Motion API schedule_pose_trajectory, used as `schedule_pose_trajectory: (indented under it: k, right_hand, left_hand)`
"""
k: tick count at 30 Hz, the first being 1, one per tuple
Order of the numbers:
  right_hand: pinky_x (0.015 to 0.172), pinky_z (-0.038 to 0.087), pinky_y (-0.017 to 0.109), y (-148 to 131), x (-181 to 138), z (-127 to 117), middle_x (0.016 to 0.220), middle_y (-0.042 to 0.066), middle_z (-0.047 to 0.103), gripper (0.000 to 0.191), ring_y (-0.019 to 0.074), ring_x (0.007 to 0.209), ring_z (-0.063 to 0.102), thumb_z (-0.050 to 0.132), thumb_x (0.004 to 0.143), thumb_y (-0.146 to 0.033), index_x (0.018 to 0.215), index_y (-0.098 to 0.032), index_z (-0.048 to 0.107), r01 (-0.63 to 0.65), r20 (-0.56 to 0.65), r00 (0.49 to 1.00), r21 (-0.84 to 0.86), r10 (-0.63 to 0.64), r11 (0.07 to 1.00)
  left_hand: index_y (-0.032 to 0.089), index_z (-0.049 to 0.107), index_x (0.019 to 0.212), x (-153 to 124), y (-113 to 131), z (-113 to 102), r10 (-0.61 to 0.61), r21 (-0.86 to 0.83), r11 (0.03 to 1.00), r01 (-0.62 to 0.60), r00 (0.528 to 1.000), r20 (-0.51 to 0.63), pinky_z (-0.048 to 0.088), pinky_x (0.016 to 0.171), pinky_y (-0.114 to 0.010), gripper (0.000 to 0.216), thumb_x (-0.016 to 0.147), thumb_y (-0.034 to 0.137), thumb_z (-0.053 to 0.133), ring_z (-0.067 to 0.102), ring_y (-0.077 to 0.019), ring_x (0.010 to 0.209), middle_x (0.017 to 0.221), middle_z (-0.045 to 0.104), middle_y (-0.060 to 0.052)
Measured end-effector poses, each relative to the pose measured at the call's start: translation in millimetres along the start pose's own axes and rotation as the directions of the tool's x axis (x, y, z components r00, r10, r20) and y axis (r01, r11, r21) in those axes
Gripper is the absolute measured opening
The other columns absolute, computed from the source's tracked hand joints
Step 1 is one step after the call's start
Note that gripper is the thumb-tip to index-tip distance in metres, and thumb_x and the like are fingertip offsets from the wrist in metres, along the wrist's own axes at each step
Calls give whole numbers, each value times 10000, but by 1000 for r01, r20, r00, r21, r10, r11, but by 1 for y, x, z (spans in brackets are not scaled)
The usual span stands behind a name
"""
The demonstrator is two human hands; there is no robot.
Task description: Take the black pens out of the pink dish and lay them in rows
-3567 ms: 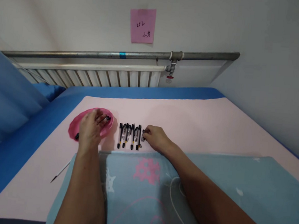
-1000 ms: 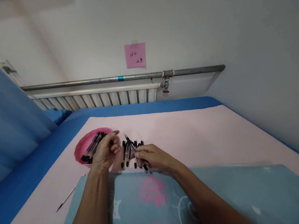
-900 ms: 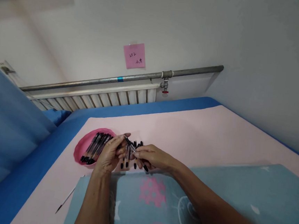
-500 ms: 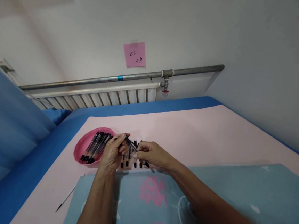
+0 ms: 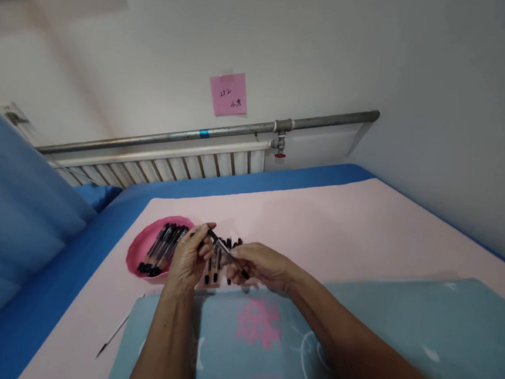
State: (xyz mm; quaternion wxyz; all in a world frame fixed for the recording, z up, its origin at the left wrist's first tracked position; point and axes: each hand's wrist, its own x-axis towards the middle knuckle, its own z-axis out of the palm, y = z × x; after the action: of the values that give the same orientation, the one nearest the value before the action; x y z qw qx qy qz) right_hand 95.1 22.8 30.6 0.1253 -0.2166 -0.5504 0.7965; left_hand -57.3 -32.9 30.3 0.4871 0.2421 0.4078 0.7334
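Note:
Between my hands a black-and-clear pen (image 5: 221, 246) is held at a slant, its upper end to the left. My left hand (image 5: 191, 252) pinches the black upper end. My right hand (image 5: 257, 263) grips the lower part, with a black tip showing below the fingers. Beneath and behind the hands, several similar pens (image 5: 216, 269) lie side by side on the pink sheet. To the left, a pink scalloped tray (image 5: 134, 250) holds a bundle of pens (image 5: 165, 247); my left hand overlaps its right edge.
A thin white stick with a dark pointed tip (image 5: 112, 336) lies at the front left. The light blue patterned cloth (image 5: 376, 336) covers the near side, under my forearms. Beyond the blue edge stand a white radiator (image 5: 170, 167), a pipe (image 5: 231, 130) and a blue curtain (image 5: 6, 221).
My right hand has shifted its grip, its fingers now curling under the pen's lower part. The upper end of the pen has moved slightly left with my left hand.

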Motion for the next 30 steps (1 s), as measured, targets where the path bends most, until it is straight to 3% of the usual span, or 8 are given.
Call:
schedule_pose_trajectory:
  k: [4, 9, 14, 19, 22, 26, 28, 30]
  right_hand:
    - [518, 351, 191, -1, 0, 1, 540, -35, 527, 158, 60, 502, 453, 649, 637, -228, 651, -132, 525, 138, -140, 981, -9, -138, 990]
    - [469, 385, 211, -1, 0, 1, 645, 16, 597, 214, 97, 515, 524, 524, 762, -351, 799, -143, 555, -111, -7, 994, 131, 113, 985]
    - [425, 343, 175, -1, 1, 0, 548, -29, 534, 106, 55, 436, 451, 591, 710, -212, 687, -139, 519, 51, -112, 993, 141, -35, 989]
    - [377, 309, 168, -5, -1, -1, 629, 7, 581, 213, 74, 453, 494, 489, 794, -339, 821, -136, 548, -159, 61, 987, 225, 149, 961]
    - [348, 243, 156, -3, 0, -1, 539, -37, 508, 138, 45, 390, 408, 524, 756, -274, 739, -138, 534, -86, -35, 995, 119, 91, 989]
    - [385, 285, 177, 1, 3, 2, 529, -44, 491, 134, 59, 418, 418, 559, 717, -268, 672, -155, 503, 112, -232, 961, -165, -149, 980]
    - [427, 306, 188, 2, 4, 4, 525, -46, 486, 113, 70, 447, 433, 560, 710, -260, 673, -161, 520, 148, -303, 913, -379, -274, 914]
    - [477, 315, 197, 3, 3, 5, 543, -40, 501, 95, 82, 498, 453, 567, 705, -251, 673, -168, 536, 152, -310, 862, -597, -402, 788]
  left_hand:
    - [82, 649, 834, -1, 0, 1, 16, -13, 1000, -16, 1000, -4, 212, 368, -147, 260, 647, 254, 707, 277, 3, 387, 515, 392, 59]
    - [78, 651, 842, -1, 0, 1, 19, -16, 1000, -19, 1000, -5, 214, 368, -147, 257, 660, 253, 699, 275, 2, 386, 509, 388, 58]
    - [79, 647, 827, 0, 1, 2, 11, -39, 999, -12, 1000, -22, 215, 364, -144, 264, 636, 249, 715, 279, 3, 385, 521, 396, 55]
    - [76, 641, 840, -1, 1, 3, -2, -38, 999, 1, 1000, -18, 214, 367, -140, 285, 632, 254, 719, 279, 6, 381, 506, 377, 67]
    - [73, 641, 838, -1, 0, 4, 12, -40, 999, -13, 1000, -26, 209, 364, -138, 285, 630, 251, 721, 273, 8, 381, 501, 373, 70]
    - [73, 636, 809, 1, -3, 4, 26, -48, 998, -31, 996, -86, 198, 354, -136, 290, 603, 250, 738, 270, 11, 369, 490, 369, 79]
    - [76, 626, 776, 3, -4, 3, 38, -50, 998, -45, 990, -137, 194, 347, -137, 284, 582, 244, 749, 268, 14, 359, 487, 381, 80]
    - [87, 601, 724, 6, -4, 0, 70, -53, 995, -82, 978, -194, 182, 338, -139, 264, 574, 242, 754, 258, 16, 350, 485, 393, 81]
